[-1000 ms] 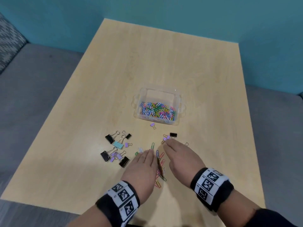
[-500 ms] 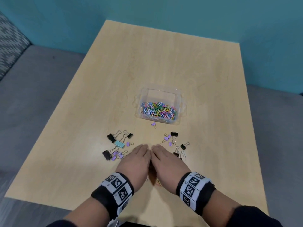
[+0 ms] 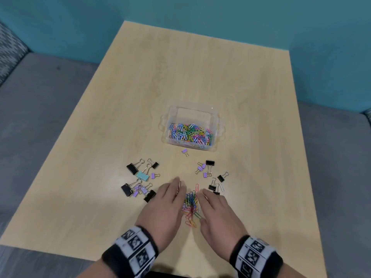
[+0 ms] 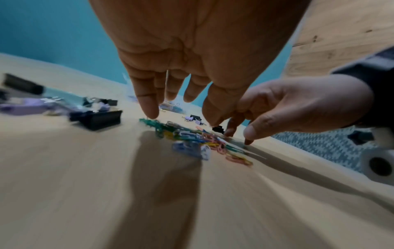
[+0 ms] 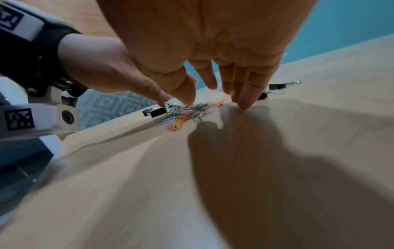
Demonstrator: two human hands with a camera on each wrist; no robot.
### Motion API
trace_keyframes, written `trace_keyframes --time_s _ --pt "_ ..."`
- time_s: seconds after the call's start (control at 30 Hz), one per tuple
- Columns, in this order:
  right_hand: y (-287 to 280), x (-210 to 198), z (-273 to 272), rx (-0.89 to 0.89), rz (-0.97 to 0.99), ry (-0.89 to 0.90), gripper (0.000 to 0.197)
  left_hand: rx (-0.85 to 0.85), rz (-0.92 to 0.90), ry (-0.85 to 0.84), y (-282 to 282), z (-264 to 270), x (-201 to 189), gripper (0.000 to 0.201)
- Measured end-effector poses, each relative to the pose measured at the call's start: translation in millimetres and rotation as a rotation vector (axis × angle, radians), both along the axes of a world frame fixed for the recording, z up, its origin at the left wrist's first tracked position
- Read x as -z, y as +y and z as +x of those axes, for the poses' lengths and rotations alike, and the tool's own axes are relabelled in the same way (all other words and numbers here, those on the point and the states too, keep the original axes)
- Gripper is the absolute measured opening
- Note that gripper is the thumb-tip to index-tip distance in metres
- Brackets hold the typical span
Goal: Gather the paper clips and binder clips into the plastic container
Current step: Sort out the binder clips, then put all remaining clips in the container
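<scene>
A clear plastic container [image 3: 221,127] sits mid-table, its floor covered with coloured paper clips. A small heap of coloured paper clips [image 3: 191,205] [image 4: 192,139] [image 5: 192,111] lies near the table's front edge. My left hand [image 3: 168,201] [image 4: 170,94] and right hand [image 3: 214,207] [image 5: 230,91] flank the heap, fingers straight, fingertips at the table, holding nothing. Black, teal and purple binder clips [image 3: 140,177] lie left of my hands. More black and purple binder clips [image 3: 208,171] lie to the right. One purple binder clip [image 3: 185,151] lies just before the container.
The light wooden table [image 3: 200,67] stands against a teal wall, with grey upholstered seating on both sides. A single pink paper clip [image 3: 197,186] lies just beyond the heap, and a white one [image 3: 221,186] rests among the right binder clips.
Over the last second my hands swept scattered paper clips together and met over them. They have now parted a little, and the heap shows between them.
</scene>
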State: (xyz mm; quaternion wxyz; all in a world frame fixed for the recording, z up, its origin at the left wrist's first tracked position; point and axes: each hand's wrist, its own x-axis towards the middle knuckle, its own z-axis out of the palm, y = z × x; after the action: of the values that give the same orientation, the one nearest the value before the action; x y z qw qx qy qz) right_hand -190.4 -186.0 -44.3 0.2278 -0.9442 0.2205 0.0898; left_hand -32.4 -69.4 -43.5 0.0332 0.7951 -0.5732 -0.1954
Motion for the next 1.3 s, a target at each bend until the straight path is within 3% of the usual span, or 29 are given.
trace_keyframes --time_s 0.13,0.27,0.37,0.47,0.57,0.77,0.9,1.3 --pt "-3.3 2.5 26.2 0.015 -0.035 0.049 0.066 0.022 0.128 -0.104 -31.0 4.6 -2.5 0.055" --pt "-4.1 4.0 23.6 -0.121 -0.032 0.054 0.06 0.078 0.083 -0.076 -16.4 -1.6 3.6 0.043" --pt "-4.0 2.8 7.2 -0.057 -0.006 0.031 0.058 0.014 0.055 -0.061 3.6 -6.8 6.2 0.058" --pt "-0.7 4.6 -1.8 0.028 0.003 0.109 0.067 -0.048 0.088 -0.064 8.1 -9.1 6.4 0.079" --pt "2.6 7.8 9.3 0.033 -0.002 0.116 0.072 -0.057 0.067 -0.078 -0.8 -8.0 12.4 0.082" --pt "-1.2 12.2 47.1 0.064 0.018 0.061 0.042 -0.004 -0.005 -0.096 -20.5 -0.3 7.5 0.057" --pt "-6.8 13.5 52.2 0.042 0.026 0.07 0.024 0.004 0.056 -0.033 -23.2 2.4 4.5 0.042" --pt "-13.6 -0.4 49.0 -0.072 0.018 0.095 0.035 -0.072 0.055 0.065 -21.6 7.0 7.5 0.028"
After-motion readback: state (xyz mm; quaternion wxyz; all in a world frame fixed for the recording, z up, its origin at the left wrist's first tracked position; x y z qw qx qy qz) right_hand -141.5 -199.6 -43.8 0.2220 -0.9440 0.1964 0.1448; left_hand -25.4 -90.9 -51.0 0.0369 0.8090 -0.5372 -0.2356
